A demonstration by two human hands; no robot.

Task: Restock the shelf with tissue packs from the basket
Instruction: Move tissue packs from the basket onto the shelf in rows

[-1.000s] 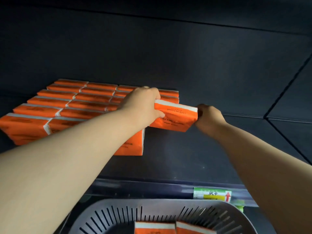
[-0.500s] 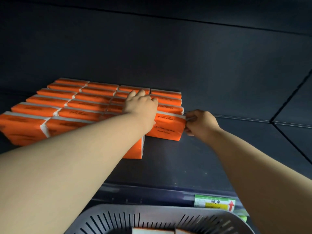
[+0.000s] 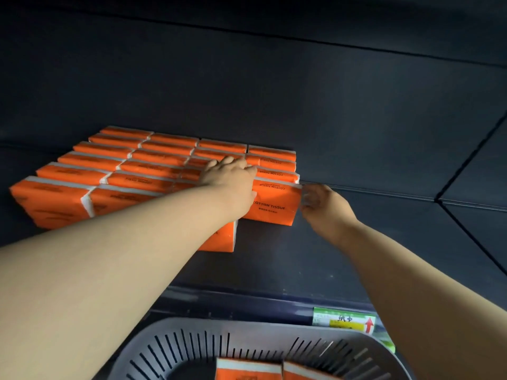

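The fingers (image 3: 229,161) of the left hand (image 3: 230,175) lie straight and spread, released, palm down on the tops of the orange packs, with the thumb side touching the left end of the front tissue pack (image 3: 274,205). The right hand (image 3: 319,201) sits at that pack's right end; its fingertips meet the upper right corner but are blurred, so whether they pinch the wrapper or only touch it cannot be told. The pack stands on the shelf (image 3: 370,242) with its "COTTON TISSUE" face forward, as the front one of the rightmost column, flush against the pack behind it. It belongs to a tight block of packs (image 3: 123,171), four columns wide, whose back row stands near the back wall (image 3: 274,91). The neighbouring column reaches further forward, its front pack (image 3: 222,238) partly hidden under the left forearm. Bare dark shelf lies in front of the rightmost column and all along its right side. Below the shelf's front edge is a green and yellow price label (image 3: 343,320), and nearer still the slotted grey basket (image 3: 274,331) holds two packs (image 3: 247,370) side by side.
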